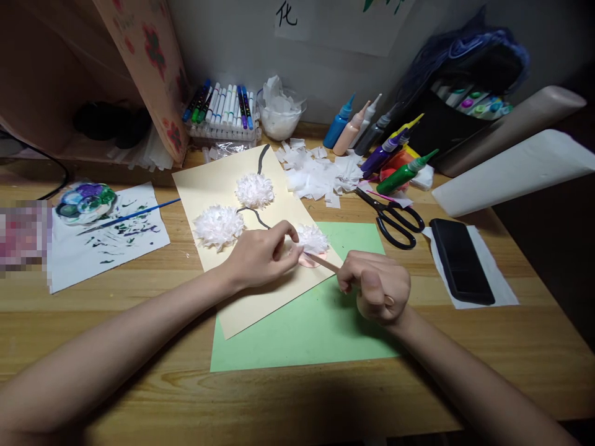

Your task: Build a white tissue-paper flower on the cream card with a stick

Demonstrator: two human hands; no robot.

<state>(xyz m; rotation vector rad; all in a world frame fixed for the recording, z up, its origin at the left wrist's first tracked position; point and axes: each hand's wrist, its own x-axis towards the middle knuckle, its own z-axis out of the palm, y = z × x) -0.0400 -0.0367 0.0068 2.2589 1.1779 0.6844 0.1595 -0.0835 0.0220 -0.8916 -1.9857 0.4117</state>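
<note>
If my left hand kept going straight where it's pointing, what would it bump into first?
Your left hand would likely meet the rightmost white flower first: its fingertips are at the flower's edge. The stick is close too, and depth there is unclear.

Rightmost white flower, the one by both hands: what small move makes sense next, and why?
I'd probably ease the thin stick slightly along the pink patch, keeping it shallow: the right hand already holds it with its tip there, while the fingers of the left hand are at the edge of the white flower.
</note>
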